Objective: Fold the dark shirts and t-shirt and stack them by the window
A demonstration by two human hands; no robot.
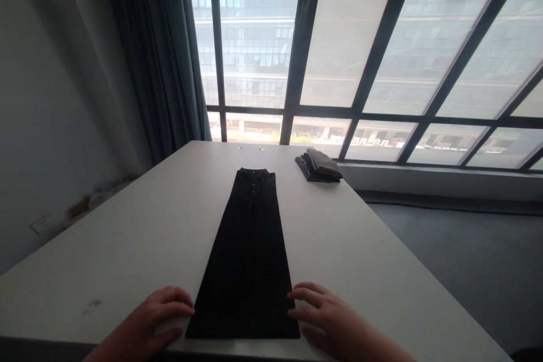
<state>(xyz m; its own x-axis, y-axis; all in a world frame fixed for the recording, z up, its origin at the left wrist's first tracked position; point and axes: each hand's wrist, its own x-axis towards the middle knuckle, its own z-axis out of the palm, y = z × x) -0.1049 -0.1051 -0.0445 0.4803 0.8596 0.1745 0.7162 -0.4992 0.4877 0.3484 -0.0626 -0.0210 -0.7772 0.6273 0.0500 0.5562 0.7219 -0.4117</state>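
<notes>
A long black garment point(250, 260) lies flat and smooth on the white table point(139, 249). Its far end is narrower, with a band and a short row of buttons; whether it is trousers or a skirt I cannot tell. My left hand point(155, 319) is beside the near left edge of the cloth, its fingers apart and the fingertips at the edge. On the opposite side, my right hand point(322, 314) has its fingers spread, with the tips at the near right edge. Neither hand has cloth gripped between its fingers.
A small stack of folded clothes point(320, 166), grey on top with a patterned piece underneath, sits near the table's far right edge. Behind the table are large windows point(343, 51) and a dark curtain point(156, 56). A wall socket point(41, 224) is at the left.
</notes>
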